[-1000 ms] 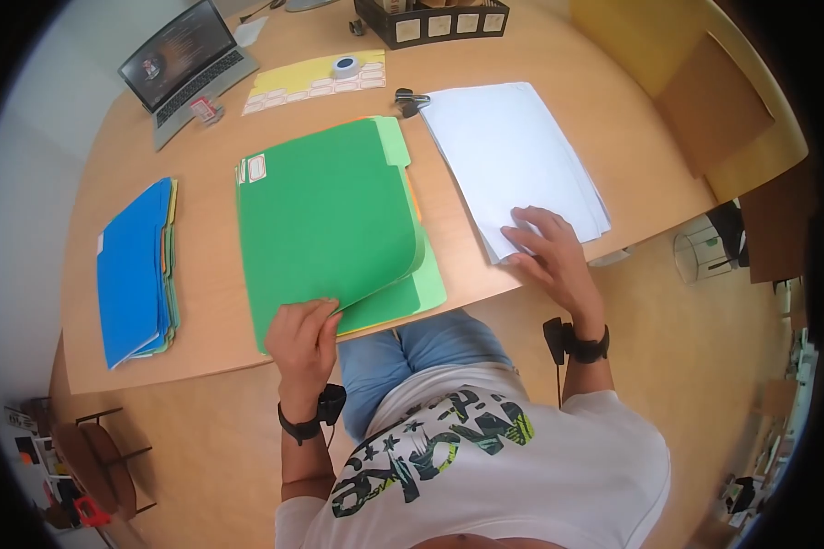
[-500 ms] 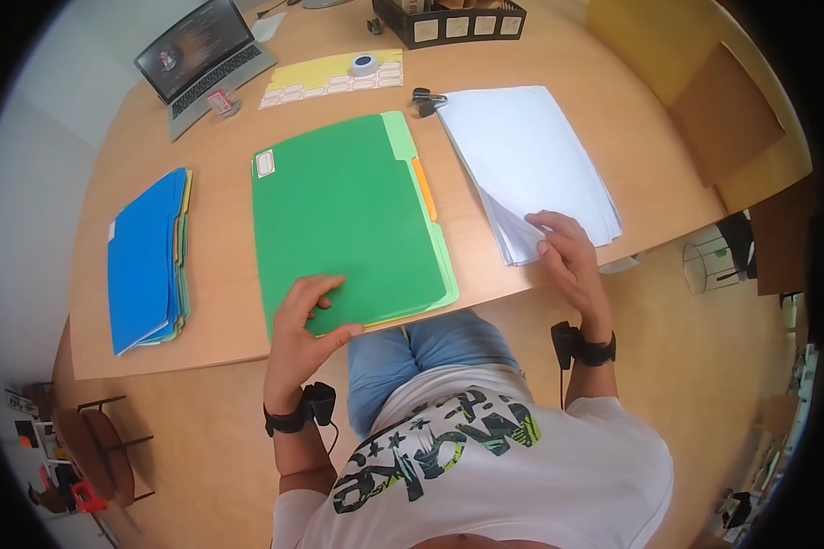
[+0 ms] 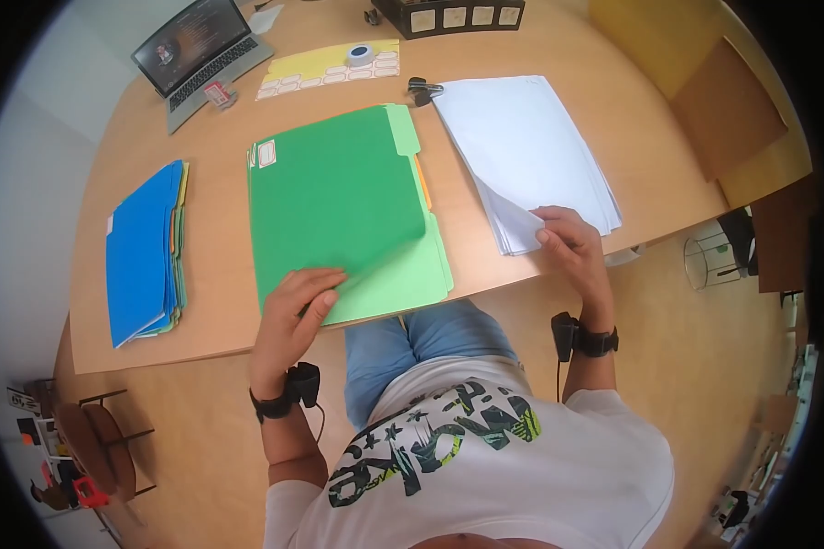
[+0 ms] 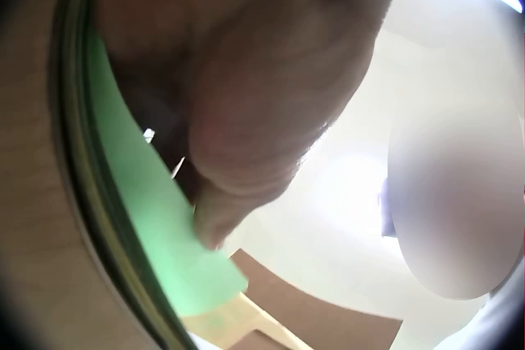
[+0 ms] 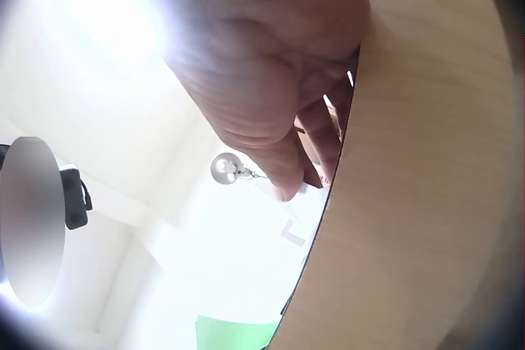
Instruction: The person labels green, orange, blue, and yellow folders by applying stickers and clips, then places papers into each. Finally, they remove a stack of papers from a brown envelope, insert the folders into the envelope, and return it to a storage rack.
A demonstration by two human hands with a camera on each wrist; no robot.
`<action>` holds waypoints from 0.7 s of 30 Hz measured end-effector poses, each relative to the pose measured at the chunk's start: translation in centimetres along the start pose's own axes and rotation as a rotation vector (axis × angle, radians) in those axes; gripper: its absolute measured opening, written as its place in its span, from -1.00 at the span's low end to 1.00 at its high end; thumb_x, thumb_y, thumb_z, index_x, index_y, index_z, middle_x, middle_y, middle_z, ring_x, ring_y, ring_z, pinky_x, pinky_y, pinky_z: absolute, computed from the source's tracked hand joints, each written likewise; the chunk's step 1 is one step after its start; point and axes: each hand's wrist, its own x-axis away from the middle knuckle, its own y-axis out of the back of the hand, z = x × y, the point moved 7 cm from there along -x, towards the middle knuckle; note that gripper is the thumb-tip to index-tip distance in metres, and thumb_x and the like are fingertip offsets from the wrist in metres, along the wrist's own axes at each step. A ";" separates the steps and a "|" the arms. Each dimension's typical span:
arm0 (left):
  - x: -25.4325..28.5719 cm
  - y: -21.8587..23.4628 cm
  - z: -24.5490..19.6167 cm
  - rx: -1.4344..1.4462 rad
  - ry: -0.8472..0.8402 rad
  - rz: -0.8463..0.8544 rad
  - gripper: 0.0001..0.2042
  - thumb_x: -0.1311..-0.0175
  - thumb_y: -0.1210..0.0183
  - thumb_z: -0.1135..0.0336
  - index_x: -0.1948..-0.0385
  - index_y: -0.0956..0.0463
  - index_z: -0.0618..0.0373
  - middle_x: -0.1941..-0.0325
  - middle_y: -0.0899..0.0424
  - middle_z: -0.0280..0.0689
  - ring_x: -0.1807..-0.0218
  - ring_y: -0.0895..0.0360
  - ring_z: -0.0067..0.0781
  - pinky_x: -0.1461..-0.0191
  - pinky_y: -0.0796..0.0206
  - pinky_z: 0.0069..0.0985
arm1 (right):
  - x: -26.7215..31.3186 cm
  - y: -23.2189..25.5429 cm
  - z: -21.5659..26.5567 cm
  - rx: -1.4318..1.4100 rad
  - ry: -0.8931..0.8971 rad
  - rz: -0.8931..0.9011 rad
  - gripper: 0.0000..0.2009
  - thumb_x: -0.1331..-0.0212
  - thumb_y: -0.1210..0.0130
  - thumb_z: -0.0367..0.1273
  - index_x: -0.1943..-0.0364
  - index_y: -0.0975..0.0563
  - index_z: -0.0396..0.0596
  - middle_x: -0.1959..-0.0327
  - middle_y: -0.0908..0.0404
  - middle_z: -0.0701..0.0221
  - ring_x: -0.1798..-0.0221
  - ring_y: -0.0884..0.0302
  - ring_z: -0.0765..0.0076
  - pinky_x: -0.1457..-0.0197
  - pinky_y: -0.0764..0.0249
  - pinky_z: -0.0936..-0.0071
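Note:
A green folder (image 3: 339,201) lies in the middle of the wooden table (image 3: 220,302), on top of a lighter green one. My left hand (image 3: 307,293) pinches the front corner of its cover, which is lifted and curls up. In the left wrist view only the left hand (image 4: 238,145) and a strip of green folder (image 4: 156,227) show. A stack of white paper (image 3: 522,156) lies to the right. My right hand (image 3: 558,233) pinches the near corner of the top sheets, which are raised. The right wrist view shows the right hand (image 5: 279,96) at the table edge (image 5: 402,186).
A pile of blue folders (image 3: 142,252) lies at the left. Farther back are a laptop (image 3: 197,50), a yellow label sheet (image 3: 325,73) with a tape roll (image 3: 360,55), a binder clip (image 3: 421,90) and a black tray (image 3: 449,14). A yellow chair (image 3: 705,82) stands at the right.
My left hand, flat on the closed green folder half a second ago, now pinches and lifts the cover's front corner. My right hand keeps the paper corner raised.

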 end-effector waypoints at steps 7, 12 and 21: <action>0.6 -0.6 -3.4 -0.317 -0.080 -0.218 -0.64 -0.03 -0.12 0.57 0.05 -0.50 0.23 0.07 -0.55 -0.09 0.14 -0.45 -0.05 0.08 -0.32 -0.33 | 0.3 -0.4 1.3 0.090 -0.009 -0.047 -0.80 -0.06 -0.18 -0.46 0.19 -0.62 -0.15 0.06 -0.58 0.31 0.08 -0.52 0.31 0.19 -0.49 0.49; 0.6 -0.9 -2.7 -0.408 0.044 -0.220 -0.67 -0.08 -0.13 0.55 0.05 -0.48 0.28 0.12 -0.51 -0.12 0.13 -0.44 -0.13 0.12 -0.32 -0.39 | 0.4 -1.6 3.3 0.393 0.238 -0.142 -0.80 -0.09 -0.14 -0.48 0.17 -0.61 -0.10 0.08 -0.56 0.28 0.10 -0.53 0.25 0.26 -0.51 0.50; 4.0 1.6 1.0 0.158 0.187 -0.733 -0.71 -0.45 0.07 0.26 0.05 -0.47 0.31 0.17 -0.60 -0.23 0.23 -0.50 -0.51 0.16 -0.32 -0.57 | 0.8 6.9 3.7 0.493 0.068 -0.806 -0.83 -0.29 -0.05 -0.38 0.19 -0.55 -0.20 0.24 -0.61 0.34 0.25 -0.54 0.41 0.19 -0.44 0.56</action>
